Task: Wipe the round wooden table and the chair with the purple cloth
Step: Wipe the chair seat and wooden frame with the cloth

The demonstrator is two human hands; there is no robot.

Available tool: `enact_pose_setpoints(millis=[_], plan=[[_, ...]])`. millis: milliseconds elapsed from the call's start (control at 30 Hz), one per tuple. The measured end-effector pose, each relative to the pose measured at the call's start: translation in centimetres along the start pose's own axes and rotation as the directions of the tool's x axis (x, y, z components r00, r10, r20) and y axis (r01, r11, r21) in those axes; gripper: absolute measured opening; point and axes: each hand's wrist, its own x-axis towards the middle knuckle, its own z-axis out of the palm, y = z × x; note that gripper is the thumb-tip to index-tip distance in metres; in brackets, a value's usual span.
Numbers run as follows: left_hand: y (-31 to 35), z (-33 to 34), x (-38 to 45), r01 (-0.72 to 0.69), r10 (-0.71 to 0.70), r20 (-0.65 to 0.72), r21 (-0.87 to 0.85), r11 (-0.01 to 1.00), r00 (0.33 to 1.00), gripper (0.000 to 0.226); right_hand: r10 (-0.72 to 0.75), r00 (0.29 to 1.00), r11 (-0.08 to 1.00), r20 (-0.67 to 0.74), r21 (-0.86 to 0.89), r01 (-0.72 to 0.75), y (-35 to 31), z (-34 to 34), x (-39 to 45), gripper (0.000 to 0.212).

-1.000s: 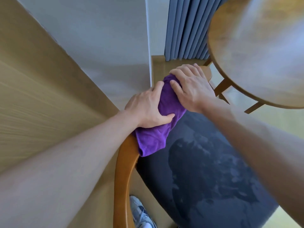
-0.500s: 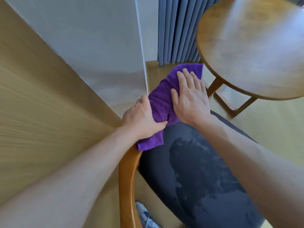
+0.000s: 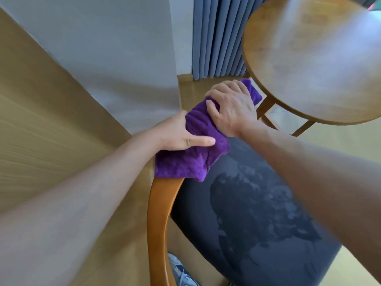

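Observation:
The purple cloth is draped over the curved wooden backrest of the chair, above its dark grey seat. My left hand holds the cloth's near part, thumb lying across it and fingers hidden behind. My right hand grips the cloth's far part with curled fingers, wrapped over the rail. The round wooden table stands at the upper right, its edge just beyond my right hand.
A white wall and a light wooden panel stand to the left. Grey-blue curtains hang behind. A shoe shows on the floor under the backrest. Table legs stand close behind the cloth.
My right hand has gone from lying flat on the spread cloth to curling round it, and has slid farther along the rail. The left hand has stayed on the near part.

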Motion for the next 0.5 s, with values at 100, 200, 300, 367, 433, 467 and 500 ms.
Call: enact_pose_setpoints(millis=[100,200,300,367,433,467,500], plan=[[1.2,2.4,-0.3,0.022,-0.036,-0.262,-0.055,0.998,0.964,0.093,-0.014,1.000,1.000,-0.008,0.000,0.014,0.0,-0.1,0.3,0.043],[0.8,3.9,-0.5,0.013,0.046,-0.407,0.141,0.990,0.912,0.095,-0.037,0.999,0.999,-0.004,-0.003,0.037,0.1,0.2,0.3,0.042],[0.4,3.4,-0.3,0.018,0.055,-0.378,0.188,0.982,0.924,0.092,-0.048,0.998,0.999,-0.035,-0.003,0.048,0.3,0.4,0.5,0.043],[0.5,3.5,-0.3,0.044,0.054,-0.410,0.228,0.973,0.911,0.089,-0.028,0.997,0.999,-0.070,0.019,0.030,-0.1,0.6,0.5,0.043],[0.8,4.4,-0.9,0.074,0.080,-0.486,0.289,0.954,0.870,0.087,0.032,0.990,0.998,-0.136,0.064,-0.023,-0.4,0.8,-0.1,0.041],[0.9,5.1,-1.3,0.092,0.100,-0.528,0.326,0.941,0.843,0.087,0.071,0.982,0.994,-0.174,0.097,-0.055,-0.5,0.8,-0.4,0.040],[1.1,5.8,-1.7,0.113,0.117,-0.568,0.354,0.928,0.815,0.086,0.114,0.973,0.986,-0.199,0.142,-0.087,-0.6,0.8,-0.7,0.039]])
